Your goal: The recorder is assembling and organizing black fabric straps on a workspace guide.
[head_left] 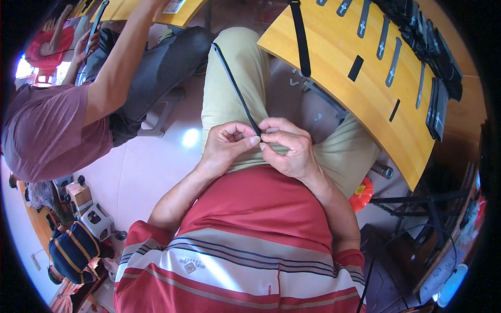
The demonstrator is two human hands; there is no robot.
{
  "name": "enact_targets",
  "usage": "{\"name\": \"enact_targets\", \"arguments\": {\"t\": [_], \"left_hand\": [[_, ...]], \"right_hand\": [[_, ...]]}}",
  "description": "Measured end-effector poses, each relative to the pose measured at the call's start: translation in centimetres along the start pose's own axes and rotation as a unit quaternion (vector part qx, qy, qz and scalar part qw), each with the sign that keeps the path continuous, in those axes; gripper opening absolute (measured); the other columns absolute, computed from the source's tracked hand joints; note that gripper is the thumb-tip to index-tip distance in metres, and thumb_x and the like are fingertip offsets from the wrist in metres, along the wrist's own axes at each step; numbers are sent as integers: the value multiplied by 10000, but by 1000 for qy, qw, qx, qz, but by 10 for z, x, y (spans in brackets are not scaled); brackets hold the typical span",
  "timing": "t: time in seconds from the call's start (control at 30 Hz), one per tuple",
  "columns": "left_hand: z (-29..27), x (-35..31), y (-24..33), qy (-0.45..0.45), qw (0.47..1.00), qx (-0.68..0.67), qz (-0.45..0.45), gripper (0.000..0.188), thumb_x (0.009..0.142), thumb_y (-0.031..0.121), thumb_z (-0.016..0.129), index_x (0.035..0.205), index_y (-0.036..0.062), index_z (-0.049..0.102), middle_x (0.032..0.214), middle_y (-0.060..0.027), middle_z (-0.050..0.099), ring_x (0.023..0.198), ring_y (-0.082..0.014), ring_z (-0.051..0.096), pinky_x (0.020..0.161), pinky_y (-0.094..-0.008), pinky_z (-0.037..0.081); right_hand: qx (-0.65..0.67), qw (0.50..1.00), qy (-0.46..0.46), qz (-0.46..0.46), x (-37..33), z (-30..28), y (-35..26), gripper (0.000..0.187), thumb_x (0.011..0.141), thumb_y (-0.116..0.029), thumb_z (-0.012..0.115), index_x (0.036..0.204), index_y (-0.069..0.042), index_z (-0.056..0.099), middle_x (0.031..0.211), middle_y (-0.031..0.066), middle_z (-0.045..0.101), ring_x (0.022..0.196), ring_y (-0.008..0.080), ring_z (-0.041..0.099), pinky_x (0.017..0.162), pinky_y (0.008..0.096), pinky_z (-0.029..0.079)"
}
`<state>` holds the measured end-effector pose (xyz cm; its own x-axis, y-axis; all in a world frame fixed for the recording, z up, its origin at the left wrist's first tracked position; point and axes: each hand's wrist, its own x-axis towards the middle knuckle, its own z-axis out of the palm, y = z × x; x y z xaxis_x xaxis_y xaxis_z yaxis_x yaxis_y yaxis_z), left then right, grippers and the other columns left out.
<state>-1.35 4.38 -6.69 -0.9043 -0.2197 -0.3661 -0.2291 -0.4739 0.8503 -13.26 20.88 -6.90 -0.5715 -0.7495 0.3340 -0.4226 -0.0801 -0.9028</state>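
Note:
Over my lap, a narrow black strap is pinched at its near end between the fingertips of both hands. Its far part slants up and left across my left thigh and is seen nearly edge-on. My left hand has thumb and forefinger closed on the strap's end. From the other side, my right hand presses thumb and fingers onto the same end. The fingertips meet there, so the very tip of the strap is mostly hidden.
On the right stands a yellow wooden table with several flat grey-black straps, a small black rectangle and a stack of dark straps. At the left a seated co-worker holds a similar strap. A white stool is lower left.

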Motion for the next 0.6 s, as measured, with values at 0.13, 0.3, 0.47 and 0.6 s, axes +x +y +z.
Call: {"name": "enact_targets", "arguments": {"t": [0.13,0.3,0.47,0.6], "left_hand": [[-1,0,-4,-4,1000,20,13,99,942,13,706,1032,-15,678,952,-46,707,850,-70,649,771,-212,536],[-2,2,-6,1,999,45,17,90,941,12,708,1023,-14,682,945,-29,701,837,-58,634,753,-206,529],[1,2,-7,14,998,57,16,87,938,11,712,1018,-12,686,945,-21,698,846,-57,635,764,-206,533],[4,2,-7,24,997,61,35,81,937,9,712,1013,-9,686,943,-20,696,859,-59,636,779,-208,535]], "right_hand": [[-2,1000,-2,-1,-2,0,2,177,747,69,734,918,42,694,1103,196,689,902,266,726,798,329,598],[-39,999,-8,-12,-1,-1,1,173,743,69,725,911,46,689,1105,190,688,864,262,732,771,330,609],[-156,984,-15,-84,0,-3,-1,173,710,62,735,870,27,680,1063,146,686,820,263,723,699,333,608],[-195,973,1,-126,1,-3,2,206,703,45,751,893,14,679,1025,119,677,813,256,712,674,338,601]]}}
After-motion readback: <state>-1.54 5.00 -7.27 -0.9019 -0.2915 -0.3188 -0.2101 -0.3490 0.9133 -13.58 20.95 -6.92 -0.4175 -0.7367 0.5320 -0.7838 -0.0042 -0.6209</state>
